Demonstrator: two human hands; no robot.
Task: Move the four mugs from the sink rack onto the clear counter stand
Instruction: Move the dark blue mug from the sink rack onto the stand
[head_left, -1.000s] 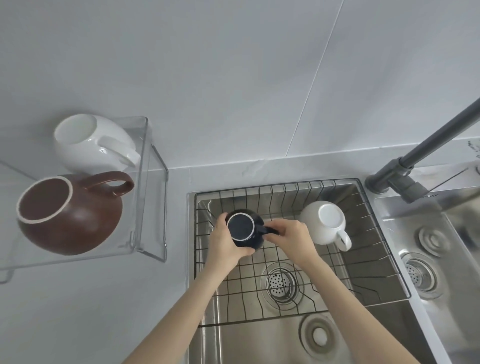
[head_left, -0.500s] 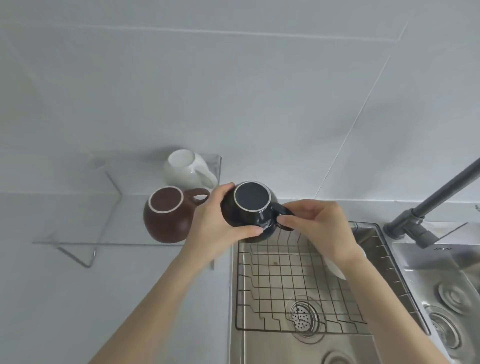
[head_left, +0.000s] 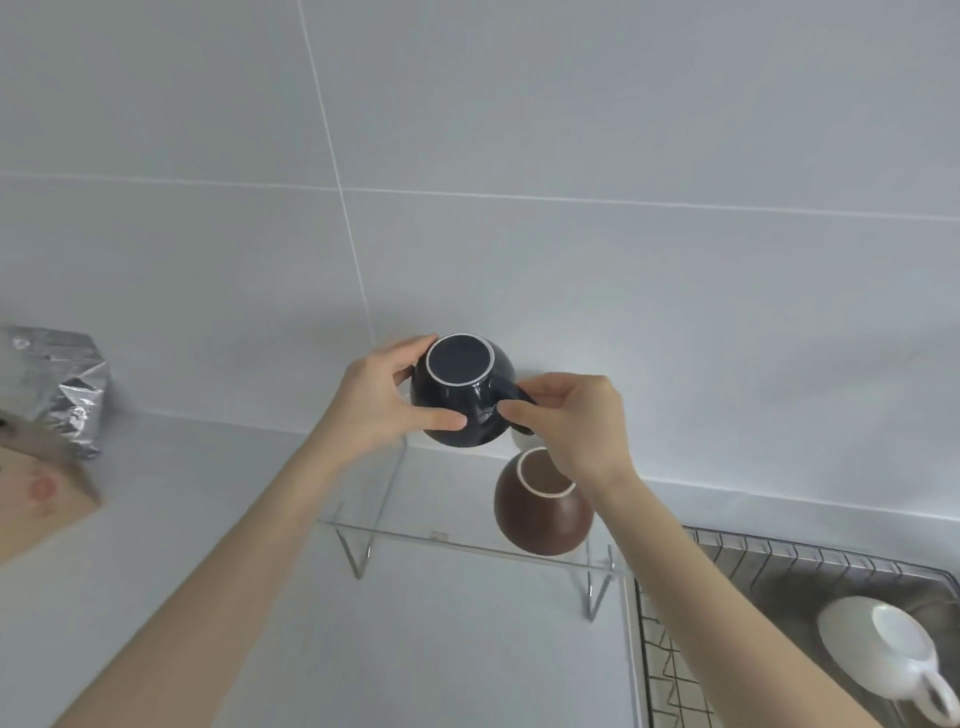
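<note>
The head camera looked down on a pale grey counter backed by a wall of large grey tiles. At the lower right lay the steel sink, with a wire sink rack set into it. On the counter just left of the sink stood the clear counter stand, a see-through shelf on thin metal legs. At the far left edge a crumpled silver foil bag sat beside a brown paper package, both well apart from the stand. A brown mug rested upside down on the stand, its pale-ringed base turned toward the camera. A white mug lay in the sink rack at the lower right, handle pointing to the frame corner. A sliver of another white object showed behind the brown mug, too hidden to identify. A dark navy mug was held inverted in the air above the back of the stand, its white-rimmed base facing up, touching neither shelf nor brown mug. The left hand cupped the mug's left side, thumb across the front and fingers curled round the back. The right hand pinched the mug's handle between thumb and fingers, partly covering the brown mug below.
</note>
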